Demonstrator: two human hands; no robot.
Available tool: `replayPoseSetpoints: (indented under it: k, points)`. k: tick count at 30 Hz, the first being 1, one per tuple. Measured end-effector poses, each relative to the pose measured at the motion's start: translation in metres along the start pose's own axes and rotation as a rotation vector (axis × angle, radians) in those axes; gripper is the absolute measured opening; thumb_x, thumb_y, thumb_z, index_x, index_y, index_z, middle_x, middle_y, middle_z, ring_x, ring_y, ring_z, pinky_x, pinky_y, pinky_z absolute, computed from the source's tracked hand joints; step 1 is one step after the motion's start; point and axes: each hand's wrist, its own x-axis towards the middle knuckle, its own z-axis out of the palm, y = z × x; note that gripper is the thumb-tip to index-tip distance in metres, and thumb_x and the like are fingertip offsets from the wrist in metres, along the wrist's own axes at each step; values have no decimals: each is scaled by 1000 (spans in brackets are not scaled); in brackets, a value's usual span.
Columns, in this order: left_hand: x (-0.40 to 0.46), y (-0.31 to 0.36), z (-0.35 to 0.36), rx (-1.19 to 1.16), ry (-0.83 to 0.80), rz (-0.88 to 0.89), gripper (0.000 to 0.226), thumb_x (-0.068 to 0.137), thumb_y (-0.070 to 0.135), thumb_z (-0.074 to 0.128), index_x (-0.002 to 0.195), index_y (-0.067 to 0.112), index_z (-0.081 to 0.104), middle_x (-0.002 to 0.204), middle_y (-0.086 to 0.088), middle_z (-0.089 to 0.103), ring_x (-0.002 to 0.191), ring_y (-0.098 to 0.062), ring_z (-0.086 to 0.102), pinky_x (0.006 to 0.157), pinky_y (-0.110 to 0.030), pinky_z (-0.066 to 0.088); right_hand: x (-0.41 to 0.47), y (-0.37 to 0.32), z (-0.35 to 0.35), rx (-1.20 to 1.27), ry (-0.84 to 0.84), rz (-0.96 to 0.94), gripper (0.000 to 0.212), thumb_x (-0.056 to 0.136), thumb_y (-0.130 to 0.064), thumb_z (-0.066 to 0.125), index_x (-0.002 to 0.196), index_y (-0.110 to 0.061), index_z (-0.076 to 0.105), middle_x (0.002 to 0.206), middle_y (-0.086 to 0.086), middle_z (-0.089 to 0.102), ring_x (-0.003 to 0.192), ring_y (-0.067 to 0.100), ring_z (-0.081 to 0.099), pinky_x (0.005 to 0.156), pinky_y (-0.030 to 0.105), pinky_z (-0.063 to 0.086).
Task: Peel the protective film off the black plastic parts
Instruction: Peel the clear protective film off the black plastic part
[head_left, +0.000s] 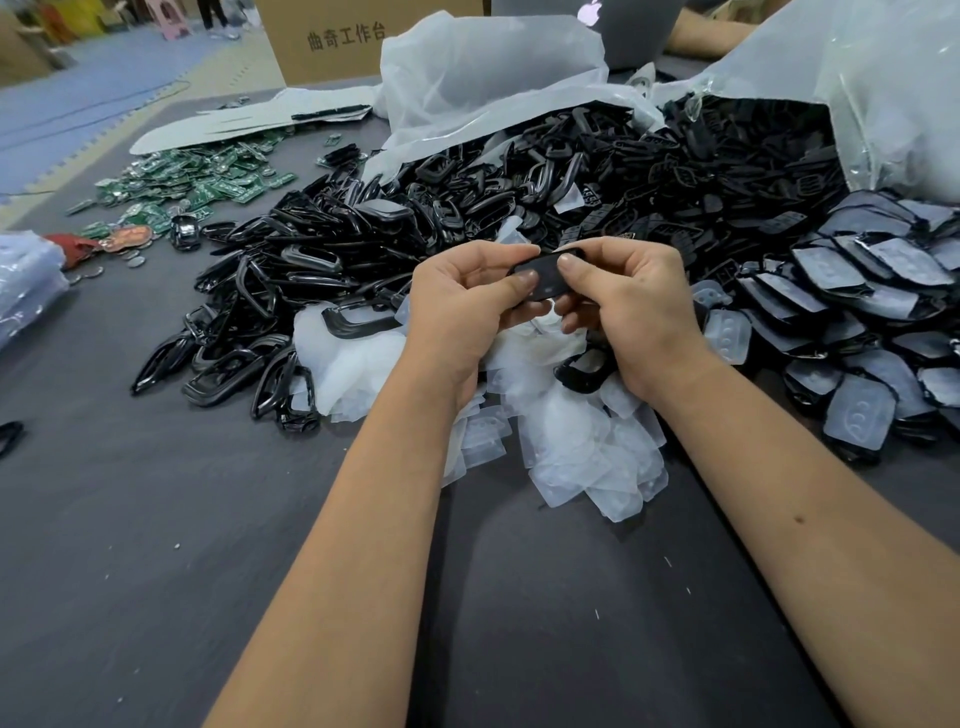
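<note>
Head view: both hands up over the middle of the table (156, 519), pinching one black plastic part (540, 275) between them. Left hand (462, 306) clamps it from the left, thumb on top; right hand (623, 301) has its thumb tip pressed on the face, likely hunting a film edge. Can't tell if film is lifted yet.

Risks: glossy part, thumb could slip and drop it into the peeled film heap (561, 447) below, mixing it with waste. Film may tear if picked at one corner.

Room: black parts pile (467, 208) crowds far side, filmed parts (857, 322) right, near table open.
</note>
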Motion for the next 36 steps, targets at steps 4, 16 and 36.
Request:
replayPoseSetpoints:
  k: [4,16,36]
  points:
    - [0,-3,1,31,33,25,19,89,-15,68,95,1,74,79,-11,77,66,-22,74,62,-22,59,-1,4,3,-195,23,-72,26,106,-9,52,92,-4,74,69,17,70,52,19,65,45,29,52]
    - [0,-1,-5,120,20,33,16,85,-7,77,97,4,76,84,-17,77,74,-28,76,68,-27,61,-1,3,3,-353,30,-146,13,98,-20,70,89,-16,78,60,-1,68,45,13,61,40,24,45]
    - [9,19,-23,-271,78,-308,18,97,6,65,106,-8,72,84,-16,72,63,-13,70,52,-12,53,-6,0,6,-767,-56,-706,19,96,-15,74,112,-8,80,113,13,63,89,14,58,79,20,50]
